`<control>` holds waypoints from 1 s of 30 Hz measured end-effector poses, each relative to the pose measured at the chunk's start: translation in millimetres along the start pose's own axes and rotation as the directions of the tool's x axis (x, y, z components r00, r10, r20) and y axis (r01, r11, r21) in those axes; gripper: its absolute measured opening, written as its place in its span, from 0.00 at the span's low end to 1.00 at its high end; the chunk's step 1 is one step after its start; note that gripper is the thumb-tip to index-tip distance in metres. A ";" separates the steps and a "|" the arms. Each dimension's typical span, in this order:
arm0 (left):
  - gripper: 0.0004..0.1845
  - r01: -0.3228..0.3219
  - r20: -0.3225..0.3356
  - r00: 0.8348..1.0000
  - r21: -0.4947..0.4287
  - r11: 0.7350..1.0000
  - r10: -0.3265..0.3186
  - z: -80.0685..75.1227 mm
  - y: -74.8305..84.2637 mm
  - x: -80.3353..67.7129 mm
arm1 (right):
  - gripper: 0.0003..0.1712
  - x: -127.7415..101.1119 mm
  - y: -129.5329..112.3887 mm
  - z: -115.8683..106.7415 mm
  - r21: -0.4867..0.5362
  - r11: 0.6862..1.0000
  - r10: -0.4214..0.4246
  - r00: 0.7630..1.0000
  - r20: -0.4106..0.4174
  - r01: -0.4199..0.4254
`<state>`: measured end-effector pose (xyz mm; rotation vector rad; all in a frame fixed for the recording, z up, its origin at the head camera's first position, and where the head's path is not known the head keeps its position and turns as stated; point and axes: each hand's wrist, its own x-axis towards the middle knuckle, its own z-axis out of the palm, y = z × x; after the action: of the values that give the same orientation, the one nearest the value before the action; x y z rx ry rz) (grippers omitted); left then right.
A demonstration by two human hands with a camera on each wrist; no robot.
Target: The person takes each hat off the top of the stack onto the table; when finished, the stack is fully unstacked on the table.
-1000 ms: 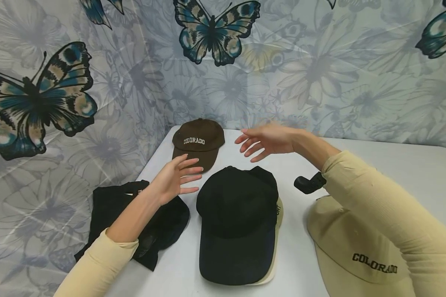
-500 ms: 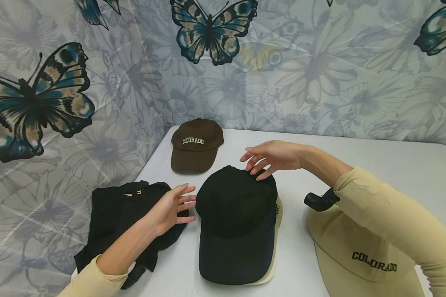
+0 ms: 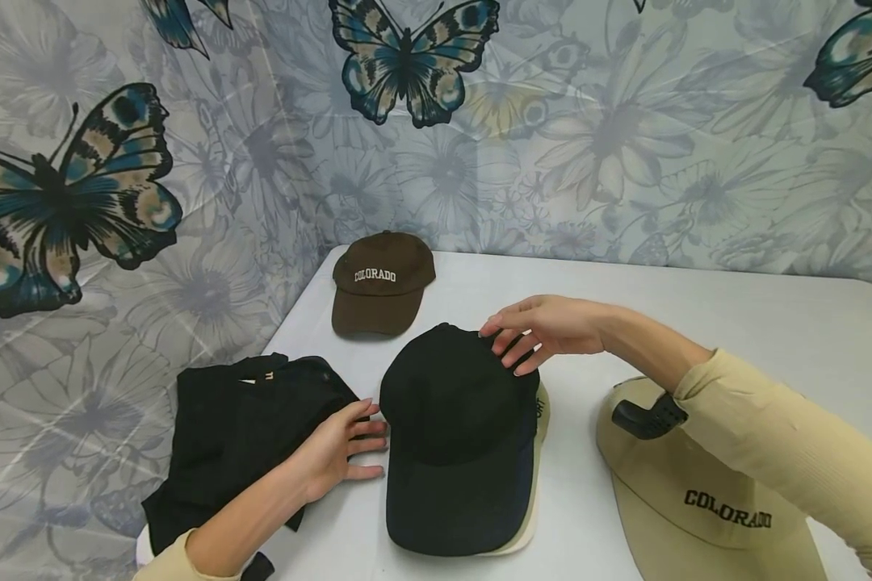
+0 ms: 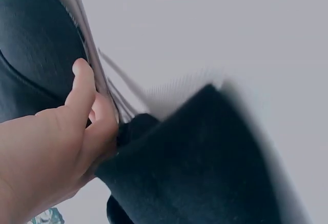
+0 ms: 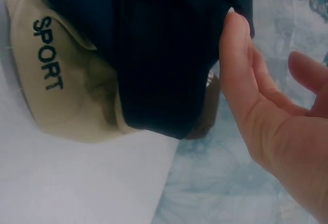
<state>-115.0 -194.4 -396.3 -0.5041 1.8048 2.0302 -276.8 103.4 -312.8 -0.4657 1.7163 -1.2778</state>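
Note:
A black cap (image 3: 458, 420) sits with its brim toward me, stacked over a beige cap (image 5: 56, 75) that carries the word SPORT. At the left side of the stack is my left hand (image 3: 327, 456), fingers extended and spread, fingertips right at the black cap's edge. The left wrist view has its thumb lying along that edge. My right hand (image 3: 545, 327) is at the back right of the crown, fingers loosely bent with tips against the black fabric. In the right wrist view its thumb stands apart from the fingers.
A brown COLORADO cap (image 3: 383, 282) sits at the back left of the white table (image 3: 756, 315). Beneath my right forearm lies a large beige COLORADO cap (image 3: 698, 492). A dark folded garment (image 3: 240, 436) lies on the left, near the patterned backdrop (image 3: 211, 202).
Both hands have come down and toward me from above the table. The left has reached the stack's left side, the right the back of the black cap's crown. The caps have stayed put.

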 end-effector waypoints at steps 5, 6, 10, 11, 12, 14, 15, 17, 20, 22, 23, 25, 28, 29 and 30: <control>0.35 0.016 0.059 0.998 0.018 1.000 -0.017 1.3 -5.6 -4.5 | 0.22 -4.9 4.2 3.0 0.002 1.000 0.002 1.000 -0.010 -0.001; 0.35 0.021 0.065 0.998 0.019 1.000 -0.022 1.4 -6.3 -5.2 | 0.22 -5.7 4.6 3.8 0.002 1.000 0.003 1.000 -0.013 -0.003; 0.35 0.034 0.082 0.996 0.018 0.999 -0.036 1.2 -8.5 -7.4 | 0.22 -8.2 5.6 7.5 0.011 1.000 0.002 1.000 -0.021 -0.002; 0.35 0.036 0.084 0.996 0.019 0.999 -0.038 1.1 -8.9 -7.8 | 0.22 -8.9 5.7 8.4 0.013 1.000 0.001 1.000 -0.023 -0.001; 0.35 0.038 0.086 0.995 0.018 0.999 -0.039 1.0 -9.1 -8.1 | 0.22 -9.4 5.8 9.2 0.017 1.000 -0.001 1.000 -0.023 0.001; 0.35 0.038 0.088 0.995 0.017 0.999 -0.040 1.1 -9.1 -8.8 | 0.22 -10.5 6.4 10.5 0.023 1.000 -0.007 1.000 -0.024 0.007; 0.35 0.039 0.089 0.995 0.015 0.999 -0.040 1.2 -8.8 -9.3 | 0.22 -10.9 6.7 11.0 0.026 1.000 -0.010 1.000 -0.025 0.011; 0.35 0.039 0.092 0.995 0.013 0.999 -0.040 1.7 -7.6 -10.2 | 0.22 -11.9 7.8 11.7 0.030 0.999 -0.019 1.000 -0.025 0.019; 0.35 0.040 0.098 0.994 0.010 0.999 -0.041 2.3 -5.5 -11.8 | 0.22 -13.2 9.4 12.8 0.034 0.999 -0.032 0.999 -0.028 0.032; 0.35 0.042 0.100 0.994 0.007 0.999 -0.043 2.4 -4.0 -12.6 | 0.22 -13.8 10.7 13.5 0.038 0.999 -0.037 0.999 -0.032 0.038; 0.36 0.042 0.104 0.994 0.005 0.999 -0.043 2.4 -3.3 -13.0 | 0.22 -14.1 11.4 13.8 0.039 0.998 -0.039 0.999 -0.035 0.041; 0.36 0.045 0.111 0.993 0.000 0.999 -0.044 2.4 -1.9 -13.7 | 0.22 -14.5 12.9 14.2 0.044 0.998 -0.041 0.998 -0.046 0.043; 0.37 0.050 0.124 0.991 -0.013 0.999 -0.048 2.5 0.0 -14.5 | 0.21 -14.9 14.9 14.8 0.046 0.998 -0.047 0.997 -0.061 0.050; 0.37 0.052 0.128 0.991 -0.017 0.999 -0.049 2.7 0.7 -15.0 | 0.21 -15.0 15.5 15.1 0.047 0.997 -0.050 0.997 -0.066 0.053; 0.37 0.054 0.133 0.990 -0.023 0.998 -0.050 2.8 1.0 -15.3 | 0.21 -15.0 16.1 15.5 0.048 0.997 -0.052 0.996 -0.070 0.055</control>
<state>-102.3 -192.3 -387.5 -0.4097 1.6725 2.0053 -252.9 112.3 -321.3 -0.4460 1.7347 -1.3864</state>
